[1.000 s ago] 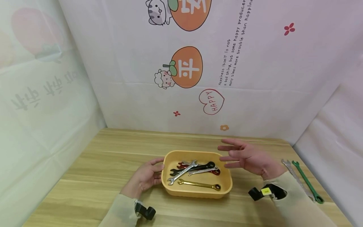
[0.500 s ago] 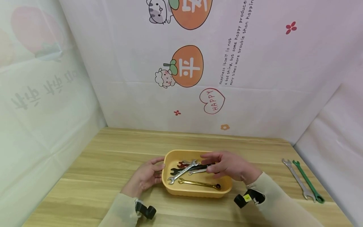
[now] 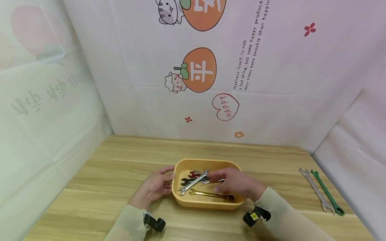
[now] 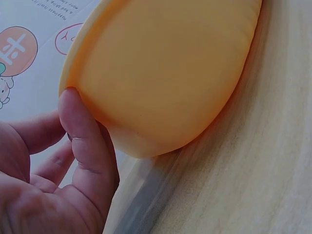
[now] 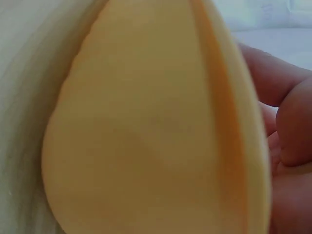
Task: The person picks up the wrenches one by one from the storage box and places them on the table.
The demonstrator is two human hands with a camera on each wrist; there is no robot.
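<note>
A yellow plastic bin [image 3: 208, 205] on the table holds several combination wrenches. My left hand [image 3: 156, 187] grips the bin's left end at the rim; in the left wrist view its fingers [image 4: 85, 131] press against the outer wall. My right hand [image 3: 238, 182] reaches over the right end, fingers spread apart and slightly bent above the tools. A gold wrench [image 3: 208, 194] lies nearest the front, partly under the thumb. A silver wrench [image 3: 194, 182] crosses a black wrench [image 3: 186, 181] and a red one [image 3: 193, 175]. The right hand hides their right ends. In the right wrist view, the bin wall [image 5: 141, 122] covers the fingertips.
On the table's right side lie a silver open-end wrench [image 3: 316, 190] and a green ratchet wrench [image 3: 327, 192], side by side. White printed cloth walls [image 3: 271, 117] enclose the wooden table [image 3: 120, 167] at the back and both sides.
My right hand has moved left and down from beside the bin to inside it, over the wrenches. The left hand and bin have stayed put.
</note>
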